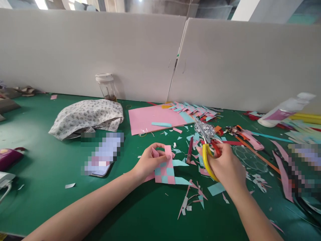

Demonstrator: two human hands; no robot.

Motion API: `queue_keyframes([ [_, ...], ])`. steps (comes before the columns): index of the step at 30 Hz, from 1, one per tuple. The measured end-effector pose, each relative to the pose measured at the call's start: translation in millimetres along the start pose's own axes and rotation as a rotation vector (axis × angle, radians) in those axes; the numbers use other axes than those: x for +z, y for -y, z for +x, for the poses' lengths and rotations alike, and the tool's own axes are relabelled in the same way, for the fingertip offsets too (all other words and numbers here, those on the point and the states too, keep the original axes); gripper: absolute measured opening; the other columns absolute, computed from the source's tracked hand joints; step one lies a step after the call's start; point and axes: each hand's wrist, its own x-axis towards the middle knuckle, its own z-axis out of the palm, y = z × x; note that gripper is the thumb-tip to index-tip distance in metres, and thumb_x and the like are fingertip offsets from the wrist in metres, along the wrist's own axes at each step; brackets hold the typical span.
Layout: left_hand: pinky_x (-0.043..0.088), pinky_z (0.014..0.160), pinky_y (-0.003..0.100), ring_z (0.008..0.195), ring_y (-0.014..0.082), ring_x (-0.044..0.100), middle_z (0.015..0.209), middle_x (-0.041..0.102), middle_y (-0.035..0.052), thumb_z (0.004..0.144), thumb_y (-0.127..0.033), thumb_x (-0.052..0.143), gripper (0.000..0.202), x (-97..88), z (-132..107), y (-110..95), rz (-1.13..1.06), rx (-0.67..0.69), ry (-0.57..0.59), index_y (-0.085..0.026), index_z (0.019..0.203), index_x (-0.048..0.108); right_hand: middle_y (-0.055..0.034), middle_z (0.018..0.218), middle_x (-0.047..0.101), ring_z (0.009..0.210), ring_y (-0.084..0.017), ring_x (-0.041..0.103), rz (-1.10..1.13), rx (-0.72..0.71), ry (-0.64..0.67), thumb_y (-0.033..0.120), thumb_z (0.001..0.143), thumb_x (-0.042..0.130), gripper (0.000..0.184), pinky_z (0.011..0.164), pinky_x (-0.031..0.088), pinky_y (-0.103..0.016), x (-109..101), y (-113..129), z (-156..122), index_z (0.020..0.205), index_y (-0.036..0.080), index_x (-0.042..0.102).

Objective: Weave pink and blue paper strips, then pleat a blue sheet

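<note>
- The left hand [147, 164] pinches a pink strip of the woven mat [165, 170], near the middle of the green table [62, 201].
- The right hand [225, 167] grasps the scissors [209, 147], just right of the mat.
- It seems to be the trimming step; a cut needs the blades at the strip.

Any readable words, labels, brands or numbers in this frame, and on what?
No text can be read.
On the bottle at the right: a pink label, print too blurred to read.
On the clear cup by the wall: a small dark mark, too small to read.
On the phone: screen pixelated, unreadable.
On the woven paper in the left hand and the scissors in the right hand: no print shows.
</note>
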Motion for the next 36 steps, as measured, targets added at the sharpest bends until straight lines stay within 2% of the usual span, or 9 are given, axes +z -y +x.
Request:
queue_keyframes([
  [7,0.049,0.066,0.027,0.084,0.0181,0.063,0.088,0.066,0.0046,0.076,-0.021,0.058,0.028,-4.3,-1,14,0.519,0.217,0.096,-0.023,0.104,0.058,-0.0185,0.1,0.06,0.086,-0.035,0.058,-0.208,0.01,-0.028,0.053,0.073,0.049,0.05,0.053,0.039,-0.035,5,-39,23,0.103,0.013,0.053],
  [12,0.04,0.097,0.039,0.119,0.0236,0.047,0.125,0.055,0.0075,0.074,-0.012,0.058,0.052,-0.4,-6,8,0.769,0.529,0.07,-0.026,0.123,0.049,-0.0168,0.101,0.058,0.101,-0.031,0.05,-0.127,-0.238,-0.323,0.042,0.084,0.042,0.034,0.07,0.041,-0.036,1,-31,19,0.097,0.014,0.055],
  [15,0.032,0.103,0.044,0.127,0.0238,0.039,0.135,0.046,0.0072,0.078,-0.009,0.051,0.05,0.1,-10,-2,1.007,0.731,0.039,-0.025,0.126,0.046,-0.0069,0.079,0.061,0.076,-0.022,0.057,0.037,-0.363,-0.138,0.046,0.087,0.038,0.033,0.058,0.039,-0.028,6,-8,12,0.092,0.018,0.054],
  [19,0.025,0.106,0.05,0.122,0.0255,0.045,0.124,0.056,0.0081,0.081,-0.006,0.043,0.038,-3.4,-18,-5,1.317,0.796,0.234,-0.023,0.111,0.058,-0.0056,0.067,0.059,0.061,-0.02,0.056,0.016,-0.421,0.104,0.041,0.085,0.041,0.035,0.047,0.028,-0.025,23,22,5,0.106,0.014,0.052],
  [25,0.03,0.103,0.049,0.105,0.0254,0.057,0.1,0.067,0.0091,0.083,-0.012,0.046,0.023,-7.5,-21,10,1.23,0.735,0.402,-0.023,0.092,0.065,-0.0033,0.062,0.062,0.05,-0.015,0.053,0.167,-0.47,0.22,0.025,0.087,0.033,0.034,0.045,0.031,-0.025,31,29,13,0.107,0.016,0.058],
  [28,0.034,0.101,0.047,0.098,0.0251,0.06,0.094,0.069,0.0095,0.083,-0.015,0.047,0.021,-8.8,-18,14,1.202,0.7,0.407,-0.022,0.091,0.065,-0.0067,0.086,0.069,0.064,-0.014,0.062,0.496,-0.459,0.301,0.028,0.09,0.023,0.041,0.052,0.044,-0.025,23,27,18,0.113,0.016,0.055],
  [30,0.036,0.099,0.047,0.099,0.0256,0.06,0.097,0.068,0.01,0.083,-0.015,0.046,0.022,-10.2,-18,15,1.236,0.694,0.413,-0.023,0.094,0.065,-0.0109,0.107,0.066,0.081,-0.016,0.065,0.873,-0.383,0.369,0.029,0.088,0.03,0.039,0.062,0.05,-0.028,20,29,19,0.118,0.014,0.05],
  [32,0.037,0.098,0.047,0.1,0.0263,0.06,0.103,0.067,0.011,0.083,-0.013,0.044,0.026,-11.7,-18,16,1.294,0.714,0.428,-0.022,0.097,0.065,-0.0127,0.109,0.065,0.082,-0.017,0.065,1.12,-0.281,0.391,0.03,0.083,0.046,0.036,0.066,0.052,-0.03,19,32,17,0.115,0.013,0.051],
  [36,0.035,0.1,0.045,0.108,0.0279,0.057,0.116,0.062,0.0131,0.084,-0.009,0.041,0.032,-14.6,-22,17,1.357,0.773,0.456,-0.018,0.106,0.062,-0.0071,0.089,0.07,0.059,-0.012,0.062,1.073,-0.243,0.262,0.034,0.079,0.058,0.027,0.06,0.052,-0.029,22,32,3,0.1,0.017,0.059],
])
